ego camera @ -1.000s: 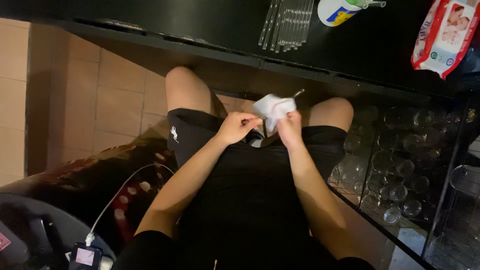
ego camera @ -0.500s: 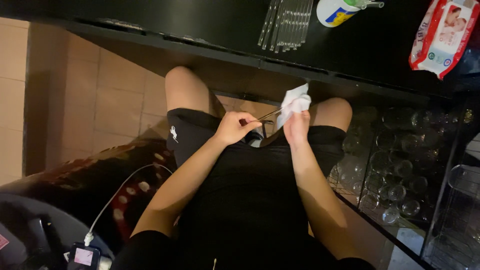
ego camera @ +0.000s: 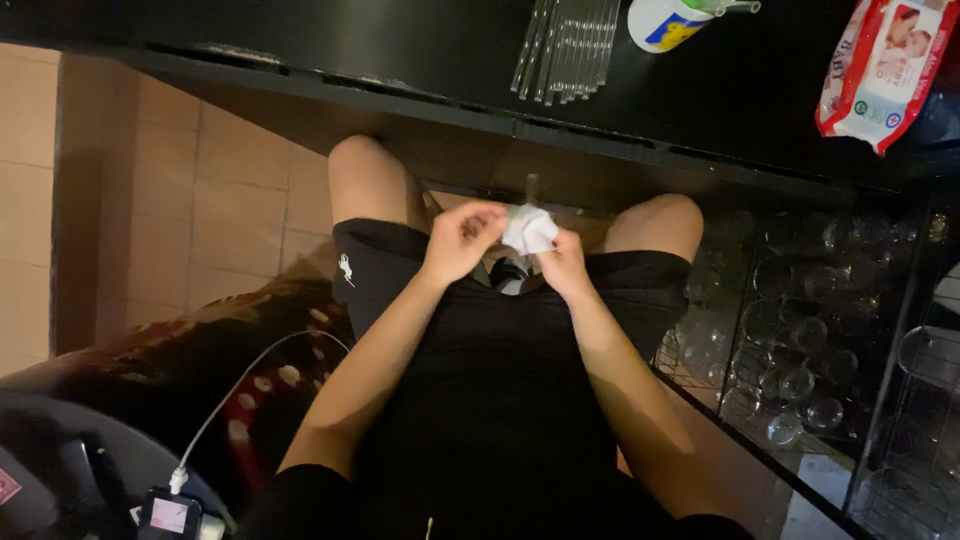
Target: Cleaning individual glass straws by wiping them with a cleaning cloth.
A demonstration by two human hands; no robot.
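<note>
Dim light falls over a black counter [ego camera: 700, 110] that runs across the top of the view, with tan floor tiles [ego camera: 150, 200] to the left below it. Both hands meet over the lap of a seated person in black shorts [ego camera: 500, 380], knees bare. Between them sits a crumpled white wipe [ego camera: 528, 230], soft and creased into a loose wad, bright against the dark cloth. A thin clear tube [ego camera: 531, 187], like a glass straw, pokes up out of the wad toward the counter's edge; how far it runs inside the wipe cannot be told.

The left hand [ego camera: 462, 240] is curled, its fingertips pinching the wipe's left side. The right hand [ego camera: 563, 265] is closed around the wipe's lower right, thumb pressed into the folds.

On the counter lies a bundle of clear straws [ego camera: 565, 45], straight and glossy, side by side. Just right of them stands a white bottle with a blue and yellow label [ego camera: 665, 22]. Farther right lies a red and white soft pack of wipes [ego camera: 880, 65], crinkled plastic.

Right of the legs, wire racks [ego camera: 800, 350] hold rows of round clear glasses. At lower left a white cable [ego camera: 250, 385] curves down to a small device [ego camera: 168, 512] beside a dark patterned cushion [ego camera: 200, 350].
</note>
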